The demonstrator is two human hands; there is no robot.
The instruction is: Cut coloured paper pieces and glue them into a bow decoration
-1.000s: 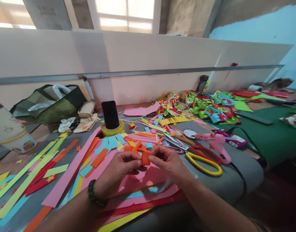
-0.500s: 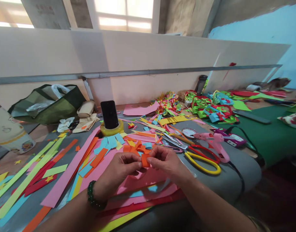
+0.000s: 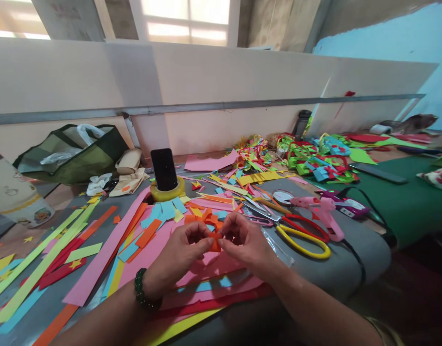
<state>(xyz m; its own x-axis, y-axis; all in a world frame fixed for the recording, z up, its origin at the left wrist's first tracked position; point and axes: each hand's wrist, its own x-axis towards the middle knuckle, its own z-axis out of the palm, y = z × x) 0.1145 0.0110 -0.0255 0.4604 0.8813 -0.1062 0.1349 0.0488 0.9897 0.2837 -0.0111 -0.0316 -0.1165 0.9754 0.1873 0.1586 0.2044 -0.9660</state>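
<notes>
Both of my hands pinch a small piece of orange paper [image 3: 215,241] above the pink paper sheets [image 3: 152,254]. My left hand [image 3: 186,245], below a green bead bracelet [image 3: 143,290], grips its left side with thumb and forefinger. On the other side my right hand [image 3: 244,242] holds it between bent fingers. The fingertips hide part of the piece. Just behind it lies a heap of orange paper pieces [image 3: 204,217]. Light blue paper pieces [image 3: 165,210] rest to the left of that heap.
Large scissors [image 3: 303,240] with red and yellow handles lie right of my hands, beside a pink glue gun [image 3: 325,216]. A phone [image 3: 164,168] leans upright on a yellow tape roll [image 3: 166,192]. Long paper strips [image 3: 44,262] cover the left side. Colourful paper scraps [image 3: 255,151] pile up behind.
The orange piece has turned between my fingers and shows less of its flat face. My right fingers have lifted and curled more. The left hand stays nearly in place.
</notes>
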